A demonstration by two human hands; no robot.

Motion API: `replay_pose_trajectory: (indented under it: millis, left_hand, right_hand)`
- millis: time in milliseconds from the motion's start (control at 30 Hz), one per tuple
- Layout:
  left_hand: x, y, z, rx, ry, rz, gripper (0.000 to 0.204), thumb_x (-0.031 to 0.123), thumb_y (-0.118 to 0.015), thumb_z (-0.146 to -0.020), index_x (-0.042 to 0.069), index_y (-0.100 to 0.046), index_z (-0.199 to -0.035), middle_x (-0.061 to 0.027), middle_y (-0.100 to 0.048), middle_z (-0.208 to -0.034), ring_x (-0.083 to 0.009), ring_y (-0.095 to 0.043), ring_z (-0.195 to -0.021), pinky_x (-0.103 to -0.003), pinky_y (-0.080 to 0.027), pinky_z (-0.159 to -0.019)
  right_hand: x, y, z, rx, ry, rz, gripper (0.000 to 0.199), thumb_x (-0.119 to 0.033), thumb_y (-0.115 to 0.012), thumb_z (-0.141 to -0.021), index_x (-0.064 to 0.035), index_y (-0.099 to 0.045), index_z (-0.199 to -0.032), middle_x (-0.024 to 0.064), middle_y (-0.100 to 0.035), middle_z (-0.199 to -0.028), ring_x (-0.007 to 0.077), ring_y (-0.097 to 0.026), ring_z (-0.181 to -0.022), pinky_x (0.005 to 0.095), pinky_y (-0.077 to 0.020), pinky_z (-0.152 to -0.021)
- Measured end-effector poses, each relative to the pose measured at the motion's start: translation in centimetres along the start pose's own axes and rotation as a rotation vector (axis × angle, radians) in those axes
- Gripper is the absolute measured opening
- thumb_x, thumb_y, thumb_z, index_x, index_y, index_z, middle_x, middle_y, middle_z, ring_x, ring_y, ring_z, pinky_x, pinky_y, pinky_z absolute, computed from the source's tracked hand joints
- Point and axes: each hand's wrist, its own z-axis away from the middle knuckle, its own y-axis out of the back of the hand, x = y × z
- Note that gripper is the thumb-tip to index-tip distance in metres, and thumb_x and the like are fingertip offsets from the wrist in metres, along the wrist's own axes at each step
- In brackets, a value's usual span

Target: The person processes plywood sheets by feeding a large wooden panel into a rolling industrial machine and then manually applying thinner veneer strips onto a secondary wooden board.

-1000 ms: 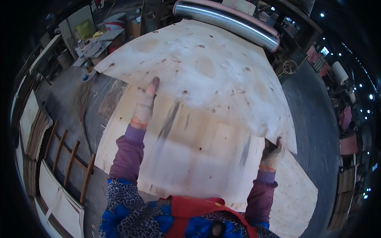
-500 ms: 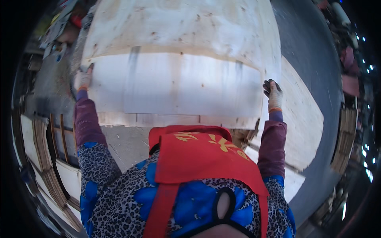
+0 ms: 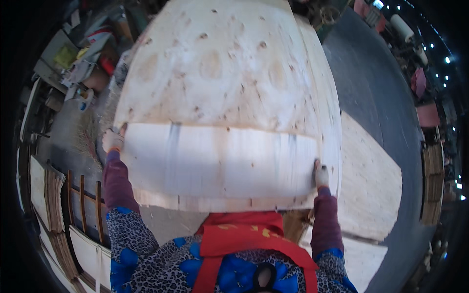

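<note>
A pale, smooth wood veneer sheet (image 3: 229,161) with faint grey streaks lies crosswise on the near part of a larger, knotty plywood panel (image 3: 210,73). My left hand (image 3: 114,140), in a light work glove, holds the veneer at its far left corner, thumb on top and the other fingers largely hidden. At the opposite short edge, my right hand (image 3: 321,175) is closed on the veneer's right side; its glove has dark fingertips. More pale sheet edges (image 3: 215,202) show beneath the veneer on the near side.
Knotty boards (image 3: 369,178) lie low to the right, beside a dark grey floor strip (image 3: 376,93). Stacked boards (image 3: 49,195) and a wooden frame (image 3: 84,205) stand at left. Clutter with a red object (image 3: 106,64) sits far left; another board stack (image 3: 432,183) is at far right.
My right hand, earlier beside the sheet with its fingers apart, now grips the veneer's right edge. The left hand keeps its corner. The view has shifted, so panel and veneer appear lower.
</note>
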Motion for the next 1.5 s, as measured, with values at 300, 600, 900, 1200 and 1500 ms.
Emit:
replay_pose_trajectory:
  millis: [300, 600, 900, 1200, 1500]
  left_hand:
    - [-0.3, 0.4, -0.1, -0.073, 0.078, 0.157, 0.090, 0.074, -0.044, -0.066, 0.001, -0.043, -0.118, -0.0226, -0.057, -0.105, -0.0348, -0.055, -0.100, -0.040, -0.043, -0.084]
    - [-3.1, 3.1, 6.1, -0.138, 0.111, 0.135, 0.092, 0.070, -0.042, -0.070, -0.003, -0.035, -0.125, -0.0244, -0.057, -0.103, -0.0349, -0.056, -0.099, -0.039, -0.043, -0.084]
    - [-7.4, -1.0, 13.1, 0.104, -0.034, -0.122, 0.075, 0.050, -0.056, -0.073, -0.003, -0.034, -0.123, -0.0232, -0.052, -0.113, -0.0341, -0.052, -0.103, -0.041, -0.042, -0.084]
    - [-5.7, -7.9, 7.5, -0.023, 0.445, 1.159, 0.049, 0.030, -0.069, -0.072, 0.005, -0.050, -0.109, -0.0076, -0.061, -0.084, -0.0204, -0.057, -0.069, -0.034, -0.047, -0.062]
    - [-0.6, -1.2, 15.4, -0.416, 0.305, 2.140, 0.048, 0.030, -0.057, -0.082, 0.014, -0.042, -0.125, -0.0053, -0.048, -0.121, -0.0221, -0.049, -0.106, -0.038, -0.044, -0.086]
  right_hand:
    - [0.5, -0.6, -2.5, 0.073, 0.076, 0.229, 0.074, -0.058, -0.022, -0.086, 0.0047, -0.061, -0.090, 0.0288, -0.058, -0.087, 0.0418, -0.054, -0.089, 0.0437, -0.0401, -0.082]
    - [-0.1, 5.0, 2.4, 0.013, -0.004, 0.115, 0.071, -0.058, -0.028, -0.085, 0.0045, -0.063, -0.089, 0.0262, -0.059, -0.090, 0.0376, -0.056, -0.092, 0.0413, -0.0409, -0.081]
    - [6.8, 4.6, 8.0, 0.275, 0.151, 0.184, 0.049, -0.042, -0.046, -0.084, 0.0003, -0.056, -0.106, 0.0227, -0.052, -0.114, 0.0338, -0.051, -0.104, 0.0390, -0.0392, -0.087]
    - [4.2, -3.0, 2.6, -0.019, 0.255, -0.860, 0.044, -0.027, -0.054, -0.083, 0.0029, -0.048, -0.114, 0.0133, -0.059, -0.098, 0.0222, -0.056, -0.089, 0.0307, -0.0429, -0.083]
    - [-2.5, -1.3, 11.2, -0.363, -0.430, -1.642, 0.035, -0.035, -0.057, -0.083, -0.0029, -0.048, -0.093, 0.0133, -0.057, -0.092, 0.0279, -0.055, -0.076, 0.0400, -0.0466, -0.069]
